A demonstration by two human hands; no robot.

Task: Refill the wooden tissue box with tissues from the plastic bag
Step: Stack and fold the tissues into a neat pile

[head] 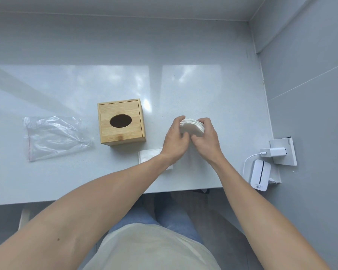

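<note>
A square wooden tissue box [122,122] stands on the white table [213,90], its lid on and its oval slot dark. To its right, my left hand [175,140] and my right hand [207,139] together grip a stack of white tissues [191,128], bent between the fingers just above the table. A second white tissue stack [147,155] lies flat in front of the box, partly hidden under my left wrist. The clear plastic bag [54,136] lies flat and crumpled at the left, apart from the box.
At the table's right edge, a white charger [274,152] sits plugged into a socket plate [285,152], with a cable running to a white device [260,175]. Grey walls close off the back and right. The table's front edge runs just above my lap.
</note>
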